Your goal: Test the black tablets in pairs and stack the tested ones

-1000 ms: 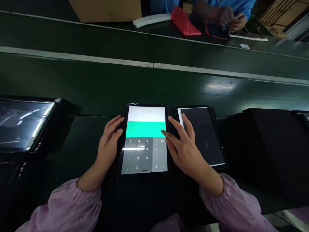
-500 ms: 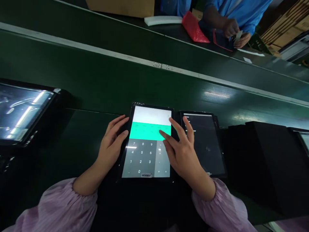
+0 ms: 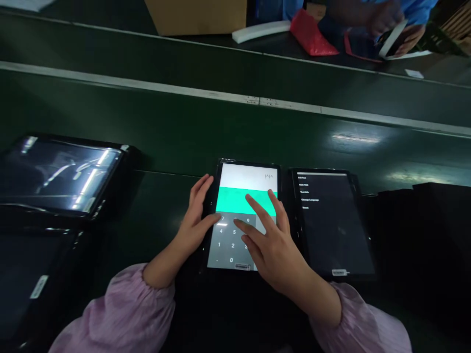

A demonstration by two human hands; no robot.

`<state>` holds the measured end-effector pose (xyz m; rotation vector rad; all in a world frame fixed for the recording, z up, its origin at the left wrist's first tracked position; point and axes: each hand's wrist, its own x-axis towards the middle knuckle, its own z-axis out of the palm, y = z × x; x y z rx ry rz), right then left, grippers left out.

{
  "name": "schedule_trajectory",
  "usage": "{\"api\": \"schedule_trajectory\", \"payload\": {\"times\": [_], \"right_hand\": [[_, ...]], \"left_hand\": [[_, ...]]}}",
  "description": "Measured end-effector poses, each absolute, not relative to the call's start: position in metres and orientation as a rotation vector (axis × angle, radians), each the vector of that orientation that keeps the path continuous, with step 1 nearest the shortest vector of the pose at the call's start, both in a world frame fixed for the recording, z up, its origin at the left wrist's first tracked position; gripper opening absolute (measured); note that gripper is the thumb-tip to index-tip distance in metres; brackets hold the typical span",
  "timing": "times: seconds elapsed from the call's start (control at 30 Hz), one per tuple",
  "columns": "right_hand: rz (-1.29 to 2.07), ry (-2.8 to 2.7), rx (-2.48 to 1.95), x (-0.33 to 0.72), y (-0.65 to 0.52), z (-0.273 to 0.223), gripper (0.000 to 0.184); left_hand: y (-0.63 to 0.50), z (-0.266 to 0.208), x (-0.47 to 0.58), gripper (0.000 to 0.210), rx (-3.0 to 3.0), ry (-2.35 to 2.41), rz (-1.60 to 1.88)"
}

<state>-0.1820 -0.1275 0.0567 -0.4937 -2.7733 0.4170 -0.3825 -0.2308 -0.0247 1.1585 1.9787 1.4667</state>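
A tablet (image 3: 228,176) lies in front of me with a calculator on its lit screen: white display on top, green band, grey number keys below. Small marks show in the white display. My left hand (image 3: 193,223) rests along its left edge, fingers apart, with the thumb over the screen by the 7 key. Over the screen's right half, my right hand (image 3: 274,240) is spread, one fingertip at the 8 key. Whether that fingertip touches the glass I cannot tell. Beside it on the right lies a second tablet (image 3: 331,235) showing a dark menu list.
More dark-screened tablets (image 3: 66,171) lie at the left. Black blocks (image 3: 434,235) stand at the right. Across the green work surface (image 3: 176,122), a cardboard box (image 3: 198,17), a white foam strip (image 3: 261,31) and a red bag (image 3: 312,37) lie near another person's hands (image 3: 408,39).
My right hand has moved down and left across the screen to the number keys. Marks have appeared in the white display. My left thumb has come over the screen. The view has shifted left.
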Motion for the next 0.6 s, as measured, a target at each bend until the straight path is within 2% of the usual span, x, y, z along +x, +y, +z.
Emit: {"api": "schedule_trajectory", "payload": {"times": [0.27,0.43,0.6], "right_hand": [[0.360,-2.665,-0.590,-0.174,-0.118,0.052,0.036],[0.203,-2.522,-0.786,-0.163,-0.096,0.051,0.036],[0.232,-2.572,-0.823,-0.165,-0.097,0.045,0.040]], "left_hand": [[-0.233,-0.024,-0.388,0.076,1.217,2.017,1.299],[-0.232,-0.023,-0.382,0.071,1.173,1.961,1.415],[-0.232,-0.022,-0.381,0.067,1.153,1.953,1.448]]}}
